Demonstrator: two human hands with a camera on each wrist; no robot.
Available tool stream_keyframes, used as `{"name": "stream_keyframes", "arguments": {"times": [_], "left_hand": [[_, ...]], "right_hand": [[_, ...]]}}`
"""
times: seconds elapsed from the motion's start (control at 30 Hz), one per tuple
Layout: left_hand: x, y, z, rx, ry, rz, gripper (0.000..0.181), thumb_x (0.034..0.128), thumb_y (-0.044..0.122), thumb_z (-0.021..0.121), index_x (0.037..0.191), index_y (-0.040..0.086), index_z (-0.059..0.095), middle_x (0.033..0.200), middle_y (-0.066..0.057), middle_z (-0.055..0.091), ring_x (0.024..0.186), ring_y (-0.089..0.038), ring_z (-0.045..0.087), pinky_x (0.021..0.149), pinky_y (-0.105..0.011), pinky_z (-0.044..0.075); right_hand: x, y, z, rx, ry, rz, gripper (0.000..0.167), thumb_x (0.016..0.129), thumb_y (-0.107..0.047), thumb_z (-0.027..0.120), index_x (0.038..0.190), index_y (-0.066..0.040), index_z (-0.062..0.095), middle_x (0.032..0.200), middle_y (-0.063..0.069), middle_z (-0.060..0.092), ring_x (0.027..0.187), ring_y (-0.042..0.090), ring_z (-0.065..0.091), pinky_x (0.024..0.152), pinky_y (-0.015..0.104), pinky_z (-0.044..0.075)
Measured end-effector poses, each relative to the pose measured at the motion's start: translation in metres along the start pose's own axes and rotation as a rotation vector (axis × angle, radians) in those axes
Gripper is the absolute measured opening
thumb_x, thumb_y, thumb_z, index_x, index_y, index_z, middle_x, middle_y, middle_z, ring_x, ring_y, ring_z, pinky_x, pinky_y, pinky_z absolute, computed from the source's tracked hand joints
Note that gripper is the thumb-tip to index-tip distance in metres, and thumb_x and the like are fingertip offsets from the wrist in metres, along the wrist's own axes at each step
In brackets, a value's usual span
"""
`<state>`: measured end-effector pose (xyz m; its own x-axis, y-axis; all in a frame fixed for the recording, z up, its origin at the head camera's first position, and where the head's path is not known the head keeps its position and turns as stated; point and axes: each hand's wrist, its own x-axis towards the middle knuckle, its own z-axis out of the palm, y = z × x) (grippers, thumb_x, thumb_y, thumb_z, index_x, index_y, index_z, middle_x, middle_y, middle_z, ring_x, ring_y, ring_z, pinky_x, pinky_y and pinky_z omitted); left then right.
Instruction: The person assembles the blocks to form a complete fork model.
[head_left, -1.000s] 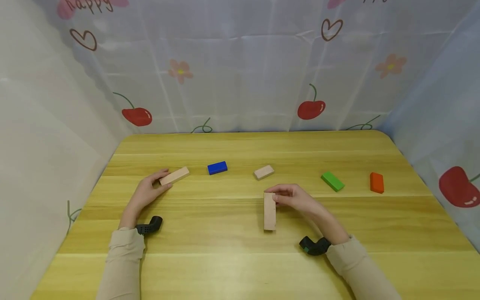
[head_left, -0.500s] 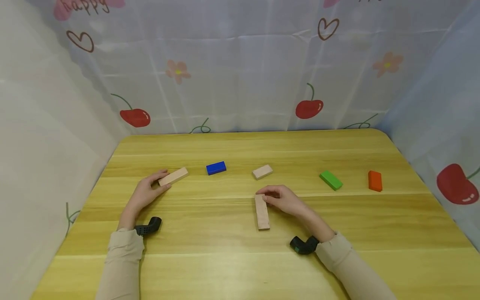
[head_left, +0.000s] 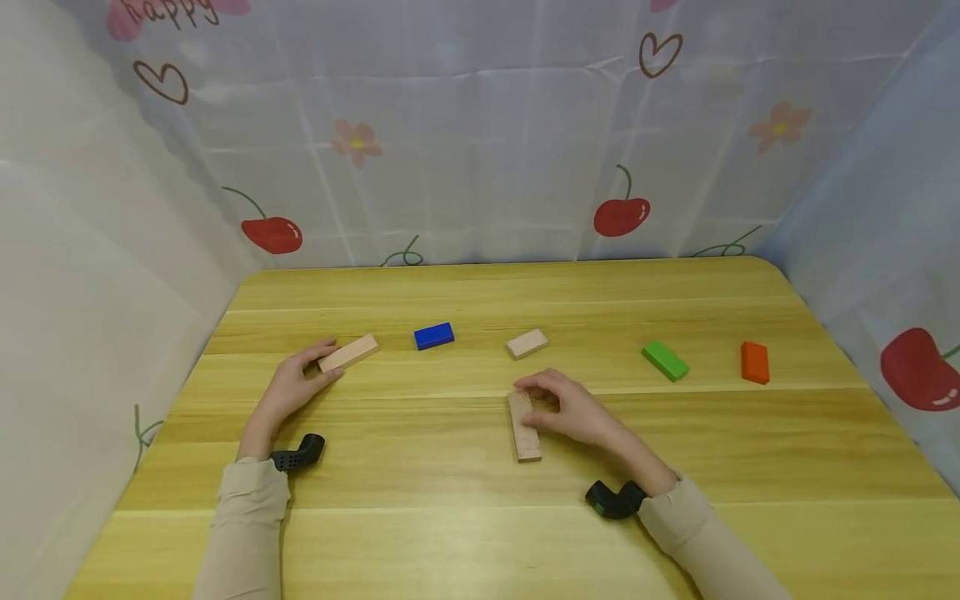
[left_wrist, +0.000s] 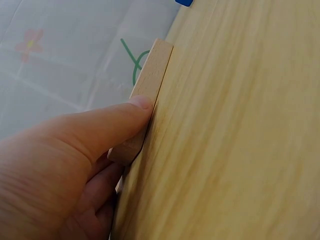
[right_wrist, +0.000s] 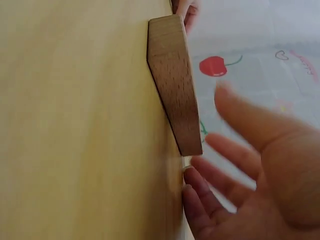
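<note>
My left hand point(head_left: 291, 388) pinches the near end of a plain wooden block point(head_left: 349, 353), which lies flat at the left of the table. In the left wrist view the thumb point(left_wrist: 117, 120) presses along that block's side. My right hand point(head_left: 573, 410) hovers over a second plain wooden block point(head_left: 527, 437) lying on the table near the middle. The right wrist view shows the fingers point(right_wrist: 222, 155) spread and the thumb apart from this block point(right_wrist: 175, 85), so nothing is gripped.
Behind the hands lie a blue block point(head_left: 433, 336), a shorter plain wooden block point(head_left: 527, 344), a green block point(head_left: 665, 361) and an orange-red block point(head_left: 755, 363). A printed curtain point(head_left: 480, 167) hangs along the table's back edge and both sides.
My right hand has lowered the wooden block, shifted it slightly left to lie on the table, and let it go. The left hand and its block have stayed put.
</note>
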<state>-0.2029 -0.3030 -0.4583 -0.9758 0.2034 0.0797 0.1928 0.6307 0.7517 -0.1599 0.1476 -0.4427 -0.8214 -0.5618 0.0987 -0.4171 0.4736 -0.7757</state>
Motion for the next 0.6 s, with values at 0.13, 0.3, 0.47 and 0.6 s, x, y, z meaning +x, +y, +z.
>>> {"name": "stream_keyframes", "arguments": {"times": [0.13, 0.3, 0.47, 0.6], "left_hand": [[-0.001, 0.001, 0.0, 0.002, 0.002, -0.007, 0.053, 0.0901, 0.025, 0.065, 0.132, -0.004, 0.05, 0.143, -0.016, 0.038, 0.132, -0.037, 0.027, 0.103, -0.052, 0.022], [-0.002, 0.002, -0.001, 0.018, 0.001, -0.013, 0.053, 0.0904, 0.025, 0.065, 0.133, -0.004, 0.05, 0.143, -0.016, 0.037, 0.132, -0.039, 0.026, 0.103, -0.053, 0.021], [-0.002, 0.002, 0.0, 0.011, -0.005, -0.015, 0.054, 0.0901, 0.024, 0.065, 0.133, -0.003, 0.049, 0.143, -0.016, 0.037, 0.132, -0.038, 0.026, 0.103, -0.052, 0.022], [-0.002, 0.002, 0.001, -0.001, -0.003, -0.013, 0.052, 0.09, 0.023, 0.065, 0.132, -0.004, 0.05, 0.143, -0.017, 0.037, 0.132, -0.038, 0.026, 0.103, -0.052, 0.022]], "right_hand": [[-0.014, 0.0, -0.004, -0.055, -0.175, -0.049, 0.079, 0.081, -0.037, 0.073, 0.146, -0.012, 0.035, 0.15, 0.007, 0.026, 0.136, 0.026, 0.019, 0.104, 0.049, 0.022], [-0.022, 0.0, 0.0, -0.076, -0.227, -0.071, 0.086, 0.081, -0.039, 0.072, 0.15, -0.015, 0.026, 0.154, 0.006, 0.014, 0.139, 0.025, 0.009, 0.105, 0.05, 0.018], [-0.023, 0.002, 0.007, -0.081, -0.173, -0.076, 0.082, 0.084, -0.036, 0.07, 0.149, -0.014, 0.027, 0.154, 0.006, 0.014, 0.138, 0.025, 0.013, 0.106, 0.049, 0.018], [-0.024, 0.006, 0.011, -0.102, -0.14, -0.089, 0.079, 0.086, -0.036, 0.068, 0.149, -0.012, 0.027, 0.153, 0.005, 0.018, 0.138, 0.022, 0.014, 0.108, 0.046, 0.011]]}}
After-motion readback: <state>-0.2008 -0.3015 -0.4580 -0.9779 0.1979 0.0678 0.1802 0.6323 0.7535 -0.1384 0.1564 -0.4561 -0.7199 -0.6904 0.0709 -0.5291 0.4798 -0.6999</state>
